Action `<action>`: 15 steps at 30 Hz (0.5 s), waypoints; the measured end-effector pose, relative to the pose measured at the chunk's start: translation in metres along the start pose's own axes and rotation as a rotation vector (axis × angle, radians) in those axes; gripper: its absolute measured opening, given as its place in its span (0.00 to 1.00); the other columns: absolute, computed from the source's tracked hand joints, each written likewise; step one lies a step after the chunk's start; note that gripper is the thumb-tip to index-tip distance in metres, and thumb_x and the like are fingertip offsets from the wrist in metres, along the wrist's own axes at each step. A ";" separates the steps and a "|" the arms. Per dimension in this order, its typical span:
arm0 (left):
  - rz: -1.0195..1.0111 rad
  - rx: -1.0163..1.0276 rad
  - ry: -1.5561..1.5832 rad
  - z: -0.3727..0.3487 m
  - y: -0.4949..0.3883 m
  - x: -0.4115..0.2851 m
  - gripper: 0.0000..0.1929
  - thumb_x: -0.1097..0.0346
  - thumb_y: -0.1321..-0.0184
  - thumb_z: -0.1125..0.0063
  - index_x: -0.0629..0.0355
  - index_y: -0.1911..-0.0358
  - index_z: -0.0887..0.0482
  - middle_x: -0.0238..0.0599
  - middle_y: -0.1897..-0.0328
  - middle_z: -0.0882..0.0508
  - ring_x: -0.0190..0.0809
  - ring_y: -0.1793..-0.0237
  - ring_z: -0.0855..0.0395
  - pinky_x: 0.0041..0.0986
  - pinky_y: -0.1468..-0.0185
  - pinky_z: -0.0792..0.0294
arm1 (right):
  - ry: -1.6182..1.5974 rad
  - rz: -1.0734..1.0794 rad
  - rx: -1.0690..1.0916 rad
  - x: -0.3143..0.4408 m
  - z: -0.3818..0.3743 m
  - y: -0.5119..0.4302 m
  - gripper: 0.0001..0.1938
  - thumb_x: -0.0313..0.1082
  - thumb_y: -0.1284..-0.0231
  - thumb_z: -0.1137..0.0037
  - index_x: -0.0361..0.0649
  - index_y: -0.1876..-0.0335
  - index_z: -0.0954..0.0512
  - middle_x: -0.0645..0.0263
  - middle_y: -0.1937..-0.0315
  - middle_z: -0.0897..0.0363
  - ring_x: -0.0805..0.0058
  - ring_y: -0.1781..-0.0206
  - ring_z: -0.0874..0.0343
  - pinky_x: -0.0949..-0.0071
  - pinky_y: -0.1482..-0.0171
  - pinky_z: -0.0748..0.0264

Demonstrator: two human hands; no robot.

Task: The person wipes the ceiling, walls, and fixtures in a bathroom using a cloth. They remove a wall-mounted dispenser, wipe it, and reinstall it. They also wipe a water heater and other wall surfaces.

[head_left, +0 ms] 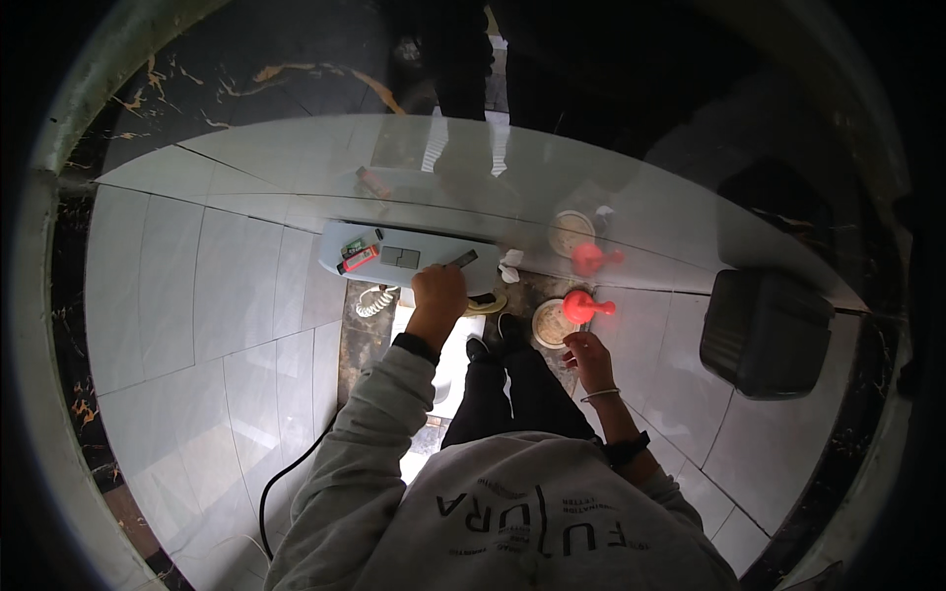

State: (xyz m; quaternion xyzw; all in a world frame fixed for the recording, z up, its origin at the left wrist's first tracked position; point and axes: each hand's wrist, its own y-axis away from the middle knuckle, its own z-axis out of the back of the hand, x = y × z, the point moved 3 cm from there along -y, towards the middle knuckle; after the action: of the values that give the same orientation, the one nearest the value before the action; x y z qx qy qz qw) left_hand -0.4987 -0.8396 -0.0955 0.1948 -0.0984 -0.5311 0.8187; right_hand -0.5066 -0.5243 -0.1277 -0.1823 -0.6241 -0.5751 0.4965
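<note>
My left hand (439,294) reaches over the grey cistern lid (436,272), its fingers closed around one end of a dark flat bar-shaped object (463,258). A dual flush button (401,256) is set in the lid to the left of that hand. Beside the button lie a red-and-white box (360,258) and a green one (358,245). With fingers loosely curled and slightly apart, my right hand (589,360) hangs low and shows nothing in its grasp. Just beyond it are a red plastic object with a stubby handle (582,305) and a round container with a pale rim (543,336).
A dark plastic bin (768,332) stands at the right against the tiled wall (746,425). White coiled hose (375,301) hangs left of the cistern. A black cable (287,473) runs along the left. Glossy tiles ahead mirror the cistern and red object.
</note>
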 end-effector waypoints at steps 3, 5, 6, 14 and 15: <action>-0.003 0.014 0.071 -0.006 -0.011 0.003 0.10 0.62 0.43 0.45 0.56 0.64 0.14 0.45 0.65 0.12 0.52 0.58 0.12 0.40 0.58 0.21 | 0.017 -0.016 0.013 -0.004 0.007 0.006 0.09 0.34 0.30 0.50 0.38 0.54 0.22 0.64 0.61 0.17 0.77 0.67 0.16 0.78 0.65 0.20; 0.063 0.029 0.127 -0.002 -0.016 0.006 0.10 0.63 0.43 0.46 0.57 0.63 0.14 0.47 0.66 0.12 0.53 0.57 0.12 0.42 0.57 0.21 | -0.016 -0.020 -0.024 -0.005 0.012 0.007 0.09 0.34 0.30 0.50 0.38 0.56 0.21 0.65 0.63 0.18 0.76 0.68 0.16 0.77 0.66 0.20; 0.091 0.045 0.159 -0.002 -0.016 0.005 0.10 0.64 0.43 0.46 0.57 0.63 0.14 0.48 0.66 0.12 0.54 0.57 0.12 0.42 0.56 0.21 | -0.033 -0.025 -0.051 -0.009 0.017 0.008 0.08 0.34 0.31 0.49 0.39 0.57 0.21 0.65 0.65 0.17 0.76 0.69 0.16 0.77 0.67 0.20; 0.082 -0.231 0.330 -0.003 0.027 -0.005 0.09 0.65 0.40 0.50 0.61 0.64 0.17 0.57 0.57 0.18 0.60 0.57 0.16 0.47 0.56 0.22 | -0.153 -0.083 -0.064 -0.017 0.020 -0.004 0.08 0.33 0.33 0.49 0.40 0.58 0.20 0.66 0.67 0.18 0.77 0.71 0.17 0.78 0.67 0.21; 0.110 -0.251 0.292 -0.001 0.031 -0.009 0.09 0.65 0.40 0.50 0.61 0.64 0.17 0.58 0.55 0.20 0.61 0.57 0.16 0.48 0.56 0.22 | -0.140 -0.059 -0.042 -0.012 0.016 -0.004 0.08 0.33 0.33 0.49 0.40 0.58 0.20 0.67 0.67 0.18 0.77 0.71 0.17 0.78 0.67 0.21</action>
State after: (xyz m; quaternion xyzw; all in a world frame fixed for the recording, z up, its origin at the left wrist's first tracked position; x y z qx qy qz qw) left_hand -0.4766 -0.8196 -0.0833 0.1605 0.0778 -0.4599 0.8699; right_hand -0.5109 -0.5070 -0.1375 -0.2139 -0.6504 -0.5883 0.4304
